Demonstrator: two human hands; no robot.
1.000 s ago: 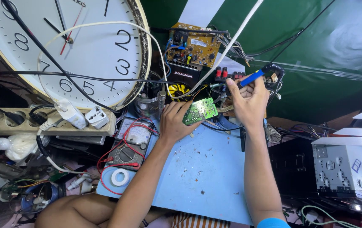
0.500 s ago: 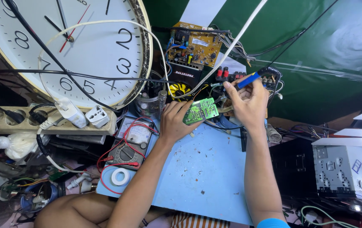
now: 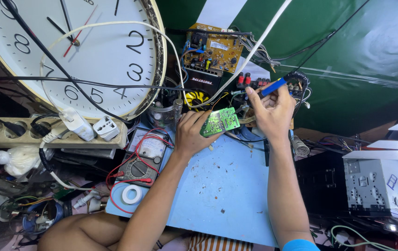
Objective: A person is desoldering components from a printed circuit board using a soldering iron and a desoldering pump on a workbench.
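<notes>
From my head camera, looking down: my left hand (image 3: 192, 135) has its grip clamped on a small green circuit board (image 3: 220, 122), thumb and fingers pinching its left edge so the board tilts up with its solder side toward me, held just above the far edge of the light blue worktop (image 3: 222, 186). My right hand (image 3: 273, 111) is closed around a blue-handled soldering iron (image 3: 273, 86), the handle sticking out up and to the right past my knuckles; the tip is hidden behind my fingers, so I cannot tell whether it touches the board. The two hands sit close together, the board between them.

Left of my left forearm lies an analogue multimeter (image 3: 144, 158) with red leads looping around it, and a roll of white tape (image 3: 132, 194) lies near the worktop's left corner. A big white wall clock (image 3: 82, 51) leans behind, with a beige power strip (image 3: 31, 132) in front of it carrying white plugs. Beyond my hands stands a brown circuit board (image 3: 213, 50) crowded with parts. To the right sits a grey metal chassis (image 3: 380, 183), and a coil of solder wire (image 3: 299, 146) lies near my right wrist.
</notes>
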